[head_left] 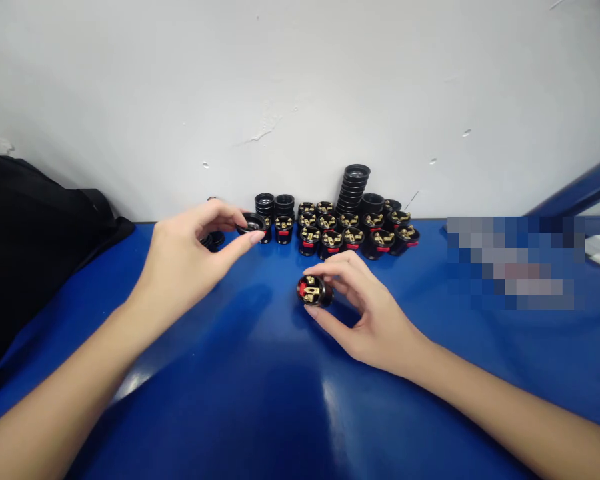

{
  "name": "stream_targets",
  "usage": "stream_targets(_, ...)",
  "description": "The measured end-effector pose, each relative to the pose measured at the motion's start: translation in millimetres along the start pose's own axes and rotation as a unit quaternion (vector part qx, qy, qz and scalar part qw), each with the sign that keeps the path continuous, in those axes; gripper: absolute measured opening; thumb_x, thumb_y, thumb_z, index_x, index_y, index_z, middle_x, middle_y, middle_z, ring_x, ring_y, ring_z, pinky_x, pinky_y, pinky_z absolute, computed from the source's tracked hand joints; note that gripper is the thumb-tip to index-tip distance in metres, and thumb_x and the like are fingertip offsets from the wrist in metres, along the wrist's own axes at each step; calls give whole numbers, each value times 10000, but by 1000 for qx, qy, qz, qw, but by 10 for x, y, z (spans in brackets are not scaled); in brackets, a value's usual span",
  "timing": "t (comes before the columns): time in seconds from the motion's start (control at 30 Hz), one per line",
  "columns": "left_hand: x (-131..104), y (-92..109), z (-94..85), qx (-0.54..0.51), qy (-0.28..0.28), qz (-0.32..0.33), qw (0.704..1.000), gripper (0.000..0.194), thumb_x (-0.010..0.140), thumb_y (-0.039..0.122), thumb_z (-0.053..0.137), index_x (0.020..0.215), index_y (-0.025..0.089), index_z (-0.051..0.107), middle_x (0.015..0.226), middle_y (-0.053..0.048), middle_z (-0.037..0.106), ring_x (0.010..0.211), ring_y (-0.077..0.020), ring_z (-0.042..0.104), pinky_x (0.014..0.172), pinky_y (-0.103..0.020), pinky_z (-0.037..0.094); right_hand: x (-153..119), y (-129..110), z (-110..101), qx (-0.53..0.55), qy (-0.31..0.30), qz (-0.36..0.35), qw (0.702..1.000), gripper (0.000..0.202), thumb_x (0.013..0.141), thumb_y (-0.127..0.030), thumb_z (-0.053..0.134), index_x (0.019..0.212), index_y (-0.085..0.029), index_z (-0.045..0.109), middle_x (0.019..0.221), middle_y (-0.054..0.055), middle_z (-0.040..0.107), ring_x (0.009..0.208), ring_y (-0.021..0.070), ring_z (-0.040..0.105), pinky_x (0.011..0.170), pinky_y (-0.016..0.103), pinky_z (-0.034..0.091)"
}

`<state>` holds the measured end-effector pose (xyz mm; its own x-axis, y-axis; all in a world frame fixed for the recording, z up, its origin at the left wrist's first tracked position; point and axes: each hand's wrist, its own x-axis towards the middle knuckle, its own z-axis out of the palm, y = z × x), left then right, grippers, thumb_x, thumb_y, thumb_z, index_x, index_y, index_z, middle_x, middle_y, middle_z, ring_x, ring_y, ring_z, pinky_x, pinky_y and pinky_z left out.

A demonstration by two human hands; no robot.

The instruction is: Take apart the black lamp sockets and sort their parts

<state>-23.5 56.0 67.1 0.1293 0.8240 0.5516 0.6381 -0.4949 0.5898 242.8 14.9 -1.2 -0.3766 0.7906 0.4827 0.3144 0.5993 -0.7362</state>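
Observation:
Between the thumb and fingers of my left hand (195, 250) is a black ring (253, 223), raised in front of the wall-side parts. My right hand (365, 307) grips a black cylindrical part (311, 291) by its sides; its end with brass contacts and a red piece faces me. The ring and the cylinder are apart. Several similar black parts with brass contacts (331, 241) stand upright in rows behind my right hand. A tall leaning stack of black rings (353, 189) rises behind them.
The blue table (220, 393) meets a pale wall (300, 87). Black cloth (35, 247) lies at the left. Shorter ring stacks (265, 203) stand near the wall. A blurred patch (520, 263) and a blue bar (580, 187) are at the right.

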Motion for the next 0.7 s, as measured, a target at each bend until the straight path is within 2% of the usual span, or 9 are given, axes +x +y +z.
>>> stream_targets(0.13, 303, -37, 34, 56, 24, 61, 996, 143, 899, 357, 841, 897, 223, 789, 1136, -58, 784, 960, -221, 770, 977, -412, 663, 5, -38, -9, 6, -19, -6, 1000, 358, 965, -193, 742, 1291, -292, 633, 1220, 86, 634, 1115, 252, 675, 957, 409, 634)
stream_targets(0.23, 568, -118, 138, 54, 8, 44, 998, 111, 900, 307, 832, 916, 202, 797, 1101, -82, 768, 900, -213, 772, 954, -403, 655, 10, -34, -12, -15, -31, -16, 999, 369, 954, -238, 786, 1291, -280, 643, 1180, 67, 680, 1080, 241, 695, 985, 413, 605)
stream_targets(0.37, 829, -245, 282, 109, -21, 53, 992, 106, 865, 270, 847, 806, 227, 771, 919, -56, 795, 911, -273, 757, 996, -483, 594, 17, 3, 1, -34, -38, -19, 998, 361, 957, -243, 782, 1288, -274, 642, 1142, 61, 709, 1040, 241, 707, 968, 423, 589)
stream_targets(0.5, 945, -343, 382, 99, -16, 34, 994, 145, 835, 259, 861, 746, 233, 749, 795, -47, 771, 849, -272, 748, 938, -466, 599, 19, 18, 16, -39, -45, -17, 998, 344, 962, -241, 772, 1279, -275, 643, 1152, 67, 718, 1041, 244, 706, 956, 424, 593)
stream_targets(0.7, 970, -455, 491, 71, -13, 19, 997, 123, 813, 244, 874, 756, 216, 768, 762, -52, 751, 828, -261, 745, 881, -436, 614, 23, 7, 21, -45, -60, -14, 997, 347, 978, -254, 754, 1307, -277, 645, 1184, 72, 737, 1058, 247, 718, 956, 430, 605)
